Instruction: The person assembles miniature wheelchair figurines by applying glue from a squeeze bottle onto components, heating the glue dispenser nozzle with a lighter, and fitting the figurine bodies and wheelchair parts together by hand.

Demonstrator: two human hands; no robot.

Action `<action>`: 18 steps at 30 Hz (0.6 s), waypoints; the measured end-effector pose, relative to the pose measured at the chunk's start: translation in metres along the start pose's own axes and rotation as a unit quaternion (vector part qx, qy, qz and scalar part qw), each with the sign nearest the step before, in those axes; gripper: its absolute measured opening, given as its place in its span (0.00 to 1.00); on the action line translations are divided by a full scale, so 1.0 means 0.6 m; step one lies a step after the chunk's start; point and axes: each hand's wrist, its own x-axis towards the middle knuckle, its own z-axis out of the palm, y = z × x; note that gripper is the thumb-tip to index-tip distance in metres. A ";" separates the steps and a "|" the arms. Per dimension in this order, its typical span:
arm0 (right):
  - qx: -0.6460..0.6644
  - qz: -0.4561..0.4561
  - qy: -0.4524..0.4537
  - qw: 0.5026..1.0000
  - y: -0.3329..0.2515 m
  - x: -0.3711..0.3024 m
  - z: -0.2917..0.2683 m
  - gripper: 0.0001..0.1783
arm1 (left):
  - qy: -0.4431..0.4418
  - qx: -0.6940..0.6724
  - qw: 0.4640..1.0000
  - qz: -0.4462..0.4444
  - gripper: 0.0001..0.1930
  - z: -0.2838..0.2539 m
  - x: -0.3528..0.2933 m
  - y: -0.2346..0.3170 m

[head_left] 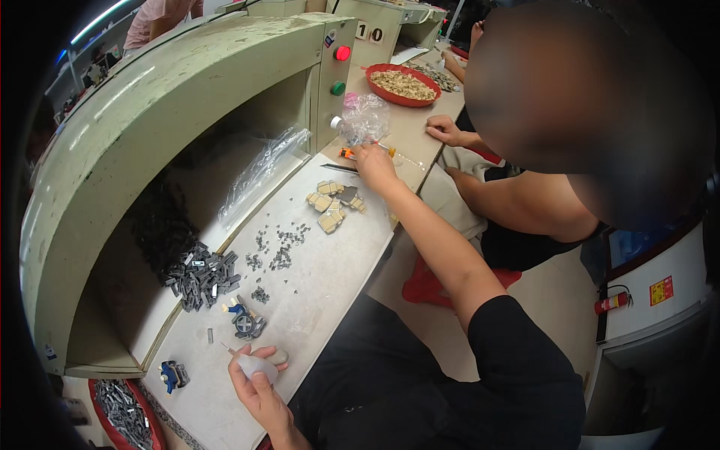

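My left hand [259, 382], near the table's front edge, is closed around a soft white squeeze bottle [257, 366] with a thin needle tip. At the far end of the worktop, my right hand [375, 166] reaches among an orange tube [346, 154], a clear bottle with a white cap [337, 123] and a dark pen-like tool [339, 167]. Its fingers are bent down and partly hidden, so what they grip does not show. Beyond the left hand stand a grey-and-blue toy part with a round disc [246, 322] and a blue-and-grey figure part [172, 376].
Tan blocky parts [330, 202], tiny grey pieces [283, 251] and a heap of grey parts [201, 277] lie on the white worktop. A green arched housing [172, 90] rises over its left side. Red trays hold tan pieces [403, 82] and grey pieces [124, 412]. Another person sits at right.
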 end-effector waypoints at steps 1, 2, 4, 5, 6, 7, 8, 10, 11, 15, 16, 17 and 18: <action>-0.020 0.009 -0.007 1.000 0.005 0.002 0.002 0.07 | -0.001 0.001 1.000 0.000 0.23 0.001 -0.002 0.000; -0.041 0.017 -0.014 0.999 0.011 0.004 0.004 0.07 | -0.006 0.000 1.000 -0.015 0.23 0.003 -0.005 0.001; -0.033 0.021 -0.016 0.999 0.017 0.010 0.003 0.07 | -0.016 -0.001 0.999 -0.030 0.23 0.005 -0.010 0.002; -0.026 0.024 -0.018 0.999 0.018 0.011 0.000 0.07 | -0.024 0.004 0.999 -0.034 0.22 0.006 -0.013 0.002; -0.028 0.028 -0.018 0.999 0.019 0.009 -0.003 0.07 | -0.032 0.008 0.999 -0.038 0.22 0.007 -0.015 0.002; 0.005 0.011 -0.004 1.000 0.013 0.010 -0.004 0.07 | -0.031 0.013 0.999 -0.038 0.22 0.009 -0.018 0.003; 0.039 -0.005 0.008 0.999 0.009 0.008 -0.005 0.07 | -0.034 0.013 0.998 -0.045 0.21 0.010 -0.020 0.004; 0.116 -0.023 0.074 0.990 -0.005 -0.018 -0.035 0.08 | -0.026 0.021 0.998 -0.056 0.21 0.011 -0.026 0.003; 0.190 -0.040 0.139 0.971 -0.022 -0.039 -0.067 0.08 | -0.045 0.017 0.997 -0.063 0.20 0.015 -0.026 0.002; 0.602 0.072 -0.111 0.788 -0.102 -0.182 -0.182 0.11 | -0.104 0.003 0.989 -0.103 0.20 0.030 -0.027 -0.011; 0.630 0.110 -0.179 0.747 -0.125 -0.222 -0.198 0.12 | -0.123 -0.002 0.986 -0.114 0.20 0.033 -0.027 -0.017; 0.650 0.145 -0.244 0.705 -0.147 -0.257 -0.211 0.12 | -0.101 0.009 0.987 -0.122 0.20 0.036 -0.027 -0.019; 0.661 0.154 -0.283 0.678 -0.162 -0.287 -0.211 0.13 | -0.134 -0.009 0.981 -0.137 0.18 0.043 -0.024 -0.027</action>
